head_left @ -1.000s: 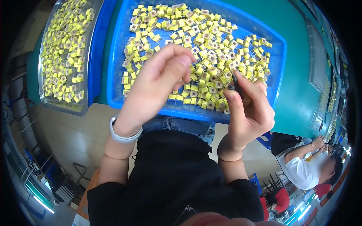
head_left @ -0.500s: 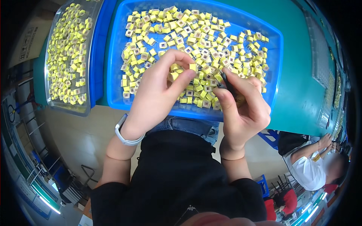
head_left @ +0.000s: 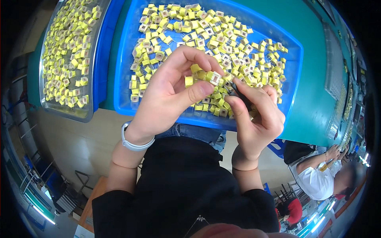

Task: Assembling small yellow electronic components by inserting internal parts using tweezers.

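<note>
My left hand [head_left: 162, 97] pinches a small yellow-wrapped transformer [head_left: 214, 77] between thumb and fingers, its pale end turned toward my right hand. More yellow transformers [head_left: 189, 81] sit within its curled fingers. My right hand [head_left: 260, 115] is closed around a slim black tool [head_left: 240, 94], whose tip lies close to the held transformer; whether they touch I cannot tell. Both hands are above a blue plastic bin [head_left: 122, 71], strewn with many loose yellow transformers [head_left: 226, 39] with thin wire pins.
On the left, a clear tray [head_left: 96, 43] full of similar parts stands beside a blue container [head_left: 104, 67]. The green table [head_left: 316, 91] runs to the right, with clear racks [head_left: 333, 59] along its far side. A person in a white shirt [head_left: 317, 180] sits at lower right.
My left hand has turned, bringing a transformer with its pale end up at the fingertips near the tool. My right hand has barely moved. The whole view has shifted slightly.
</note>
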A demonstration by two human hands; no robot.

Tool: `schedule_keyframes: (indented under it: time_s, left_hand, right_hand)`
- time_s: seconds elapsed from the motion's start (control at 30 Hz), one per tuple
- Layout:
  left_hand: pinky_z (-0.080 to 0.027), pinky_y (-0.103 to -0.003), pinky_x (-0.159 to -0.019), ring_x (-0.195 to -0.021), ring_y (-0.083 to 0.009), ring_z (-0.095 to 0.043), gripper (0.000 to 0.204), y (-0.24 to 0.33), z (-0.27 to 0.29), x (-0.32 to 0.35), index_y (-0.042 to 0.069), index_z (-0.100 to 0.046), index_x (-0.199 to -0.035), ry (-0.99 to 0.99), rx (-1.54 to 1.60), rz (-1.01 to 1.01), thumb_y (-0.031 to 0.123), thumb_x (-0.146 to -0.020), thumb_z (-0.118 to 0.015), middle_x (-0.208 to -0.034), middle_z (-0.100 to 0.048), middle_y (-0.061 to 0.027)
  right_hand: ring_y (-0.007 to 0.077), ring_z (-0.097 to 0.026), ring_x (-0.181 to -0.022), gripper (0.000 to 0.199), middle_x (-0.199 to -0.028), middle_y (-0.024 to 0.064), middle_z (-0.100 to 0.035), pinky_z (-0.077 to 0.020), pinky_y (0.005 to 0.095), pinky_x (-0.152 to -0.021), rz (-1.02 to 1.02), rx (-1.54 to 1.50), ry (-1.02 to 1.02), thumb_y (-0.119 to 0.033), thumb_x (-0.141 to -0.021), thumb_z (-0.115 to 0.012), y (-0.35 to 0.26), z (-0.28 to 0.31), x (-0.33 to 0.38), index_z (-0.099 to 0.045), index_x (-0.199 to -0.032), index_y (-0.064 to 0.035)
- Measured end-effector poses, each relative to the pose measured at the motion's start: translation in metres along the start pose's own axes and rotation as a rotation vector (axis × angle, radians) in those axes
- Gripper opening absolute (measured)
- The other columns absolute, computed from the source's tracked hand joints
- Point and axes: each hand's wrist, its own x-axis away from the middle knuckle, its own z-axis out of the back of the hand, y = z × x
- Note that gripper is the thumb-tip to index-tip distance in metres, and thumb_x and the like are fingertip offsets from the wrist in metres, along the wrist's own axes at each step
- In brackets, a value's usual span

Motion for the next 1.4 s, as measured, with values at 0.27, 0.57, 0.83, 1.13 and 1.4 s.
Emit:
schedule_keyframes:
  time_s: [0.27, 0.57, 0.83, 1.13, 1.4]
  left_hand:
    - [-0.042, -0.031, -0.097, -0.108, -0.0164, -0.055, 0.026, 0.011, -0.01, -0.006, 0.009, -0.046, -0.107, 0.026, 0.065, 0.052, 0.001, -0.09, -0.064, -0.111, -0.058, -0.0094]
    - [-0.044, -0.03, -0.096, -0.109, -0.0149, -0.055, 0.027, 0.004, -0.001, 0.007, 0.004, -0.048, -0.111, 0.028, 0.086, 0.109, -0.007, -0.09, -0.059, -0.112, -0.056, -0.008]
    - [-0.044, -0.028, -0.094, -0.107, -0.0133, -0.054, 0.024, 0.013, -0.002, 0.001, 0.004, -0.05, -0.114, 0.034, 0.028, 0.125, 0.0, -0.092, -0.06, -0.112, -0.057, -0.0068]
    - [-0.044, -0.028, -0.094, -0.107, -0.013, -0.054, 0.02, 0.009, -0.002, 0.004, 0.002, -0.053, -0.114, 0.036, 0.009, 0.126, 0.002, -0.095, -0.058, -0.113, -0.059, -0.0062]
    - [-0.043, -0.028, -0.096, -0.108, -0.0137, -0.054, 0.019, 0.008, -0.002, 0.004, 0.002, -0.053, -0.113, 0.026, 0.021, 0.119, 0.002, -0.095, -0.058, -0.113, -0.058, -0.0072]
  right_hand:
    - [0.0168, -0.056, -0.063, 0.027, -0.071, 0.0091, -0.068, -0.0411, 0.0295, -0.072, 0.019, 0.061, 0.029, 0.001, -0.068, -0.08, -0.004, 0.008, -0.005, -0.074, -0.094, 0.0042]
    - [0.0184, -0.065, -0.066, 0.03, -0.077, 0.006, -0.071, -0.042, 0.0317, -0.072, 0.038, 0.06, -0.066, -0.009, -0.072, -0.082, -0.005, 0.0, 0.002, -0.074, -0.099, -0.0015]
    - [0.0179, -0.063, -0.064, 0.032, -0.074, 0.0044, -0.069, -0.0398, 0.0319, -0.07, 0.095, 0.076, -0.073, -0.012, -0.073, -0.082, -0.005, 0.003, -0.006, -0.073, -0.102, -0.003]
    - [0.0187, -0.063, -0.065, 0.034, -0.075, 0.0049, -0.068, -0.0401, 0.0325, -0.07, 0.113, 0.087, -0.096, -0.012, -0.072, -0.082, -0.004, 0.003, -0.006, -0.073, -0.104, -0.0027]
    - [0.0189, -0.062, -0.064, 0.034, -0.076, 0.0055, -0.069, -0.0394, 0.0322, -0.068, 0.113, 0.074, -0.082, -0.012, -0.072, -0.082, -0.004, 0.003, -0.006, -0.072, -0.104, -0.0018]
